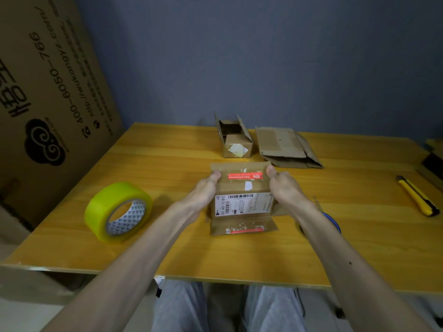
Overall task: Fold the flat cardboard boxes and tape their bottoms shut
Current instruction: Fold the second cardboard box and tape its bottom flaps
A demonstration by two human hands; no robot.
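A small cardboard box (pixel 242 197) with a white shipping label and a red sticker stands on the yellow wooden table (pixel 167 248), its flaps spread front and back. My left hand (pixel 203 192) grips its left side, thumb on the top flap. My right hand (pixel 285 188) grips the right side the same way. A yellow tape roll (pixel 117 212) lies on its side to the left. A folded box (pixel 236 137) with open flaps stands behind, next to a stack of flat boxes (pixel 287 147).
A yellow utility knife (pixel 417 196) lies at the right edge. A blue tape dispenser (pixel 333 221) peeks out behind my right forearm. A large printed carton (pixel 48 92) leans at the left. A grey wall rises behind the table.
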